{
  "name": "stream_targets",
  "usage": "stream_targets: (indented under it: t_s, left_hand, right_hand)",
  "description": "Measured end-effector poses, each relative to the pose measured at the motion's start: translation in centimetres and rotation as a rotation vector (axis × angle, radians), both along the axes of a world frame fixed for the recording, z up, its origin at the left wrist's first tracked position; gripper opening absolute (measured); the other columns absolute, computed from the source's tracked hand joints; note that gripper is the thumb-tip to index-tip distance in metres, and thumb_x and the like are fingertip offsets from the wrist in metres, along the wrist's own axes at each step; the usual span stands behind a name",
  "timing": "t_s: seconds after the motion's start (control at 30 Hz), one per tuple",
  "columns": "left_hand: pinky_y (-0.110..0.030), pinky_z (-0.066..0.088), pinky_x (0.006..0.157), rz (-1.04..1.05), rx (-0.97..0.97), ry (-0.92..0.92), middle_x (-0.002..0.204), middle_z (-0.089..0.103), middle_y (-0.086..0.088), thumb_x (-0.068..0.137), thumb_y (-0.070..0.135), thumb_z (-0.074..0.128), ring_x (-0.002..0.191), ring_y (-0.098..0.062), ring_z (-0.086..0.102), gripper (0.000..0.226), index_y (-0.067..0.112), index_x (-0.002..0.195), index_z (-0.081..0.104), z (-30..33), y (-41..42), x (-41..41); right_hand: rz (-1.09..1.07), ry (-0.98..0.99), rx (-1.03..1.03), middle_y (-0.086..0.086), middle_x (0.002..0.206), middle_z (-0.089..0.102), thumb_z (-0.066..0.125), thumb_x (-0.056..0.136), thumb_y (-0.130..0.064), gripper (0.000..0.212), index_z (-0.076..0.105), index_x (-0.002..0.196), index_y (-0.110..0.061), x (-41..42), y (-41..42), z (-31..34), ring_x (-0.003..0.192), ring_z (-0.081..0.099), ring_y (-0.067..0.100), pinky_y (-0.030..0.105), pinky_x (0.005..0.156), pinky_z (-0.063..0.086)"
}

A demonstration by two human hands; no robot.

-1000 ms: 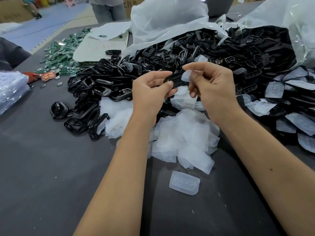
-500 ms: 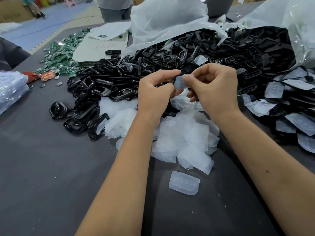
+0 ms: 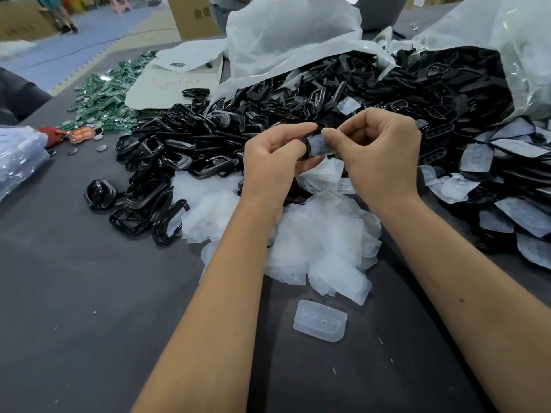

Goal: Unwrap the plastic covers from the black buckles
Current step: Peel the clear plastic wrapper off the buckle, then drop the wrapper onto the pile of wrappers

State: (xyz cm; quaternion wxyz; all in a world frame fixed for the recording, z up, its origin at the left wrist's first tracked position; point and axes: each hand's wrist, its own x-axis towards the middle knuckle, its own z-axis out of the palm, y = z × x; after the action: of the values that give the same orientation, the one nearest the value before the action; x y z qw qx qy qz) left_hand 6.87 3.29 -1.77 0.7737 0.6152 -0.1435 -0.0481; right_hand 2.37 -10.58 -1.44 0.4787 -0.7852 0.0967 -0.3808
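Note:
My left hand (image 3: pixel 272 162) grips a black buckle (image 3: pixel 308 149) above the table, mostly hidden between both hands. My right hand (image 3: pixel 378 156) pinches the clear plastic cover (image 3: pixel 320 146) still on that buckle. Below the hands lies a heap of removed clear covers (image 3: pixel 322 242); one single cover (image 3: pixel 320 320) lies apart nearer me. A big pile of bare black buckles (image 3: pixel 208 138) spreads to the left and behind. Buckles still in covers (image 3: pixel 507 186) are stacked at the right.
The table is dark grey (image 3: pixel 89 308). White plastic bags (image 3: pixel 292 34) open at the back, spilling buckles. Green circuit boards (image 3: pixel 104 96) and a beige cardboard sheet (image 3: pixel 170 84) lie far left. A clear bag (image 3: pixel 18 156) sits at the left edge.
Both hands drew closer together and the buckle turned; my right hand's fingers shifted from the cover's free end to pinching it over the buckle.

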Motion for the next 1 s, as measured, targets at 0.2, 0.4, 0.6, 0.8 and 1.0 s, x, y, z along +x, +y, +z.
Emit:
stream_targets:
  t_s: [0.2,0.4,0.6,0.8,1.0]
  left_hand:
    - [-0.035,0.063,0.077,0.006,-0.002,0.018,0.084,0.074,-0.004,0.091,-0.013,0.048,0.077,-0.013,0.074,0.033,-0.002,0.101,0.078,0.02,0.08,0.05]
    - [-0.035,0.063,0.078,0.002,-0.023,0.024,0.090,0.074,-0.008,0.092,-0.012,0.049,0.079,-0.013,0.073,0.032,-0.002,0.101,0.078,0.18,0.19,-0.07]
    - [-0.034,0.062,0.078,-0.034,-0.023,0.011,0.094,0.075,-0.014,0.092,-0.011,0.050,0.091,-0.025,0.076,0.031,-0.001,0.102,0.078,0.30,0.22,-0.22]
    - [-0.034,0.063,0.079,-0.018,0.012,-0.021,0.084,0.077,-0.012,0.091,-0.011,0.063,0.087,-0.024,0.077,0.021,0.001,0.102,0.077,0.09,0.20,-0.23]
    - [-0.028,0.060,0.072,0.078,0.040,-0.047,0.088,0.076,-0.020,0.088,-0.012,0.070,0.077,-0.024,0.075,0.018,-0.001,0.101,0.076,-0.33,0.22,0.02]
  right_hand:
    - [0.047,-0.073,-0.052,-0.003,0.068,0.071,0.087,0.084,-0.030,0.025,0.075,0.078,-0.010,-0.36,0.22,0.14,0.059,0.067,0.015,0.036,0.061,0.059]
    - [0.048,-0.098,-0.036,-0.003,0.068,0.072,0.087,0.084,-0.031,0.026,0.075,0.078,-0.008,-0.31,0.09,0.08,0.059,0.068,0.015,0.037,0.059,0.058]
    - [0.006,-0.080,-0.056,-0.007,0.067,0.070,0.086,0.084,-0.030,0.024,0.074,0.077,-0.010,-0.17,-0.13,-0.10,0.057,0.066,0.010,0.027,0.058,0.056]
    - [0.022,-0.092,-0.075,-0.005,0.068,0.071,0.086,0.085,-0.030,0.026,0.073,0.078,-0.008,-0.27,-0.04,-0.01,0.058,0.066,0.011,0.029,0.058,0.057]
    - [0.093,-0.033,-0.114,-0.002,0.071,0.071,0.082,0.087,-0.022,0.015,0.072,0.084,-0.010,-0.21,0.19,-0.25,0.063,0.067,0.013,0.035,0.064,0.058]
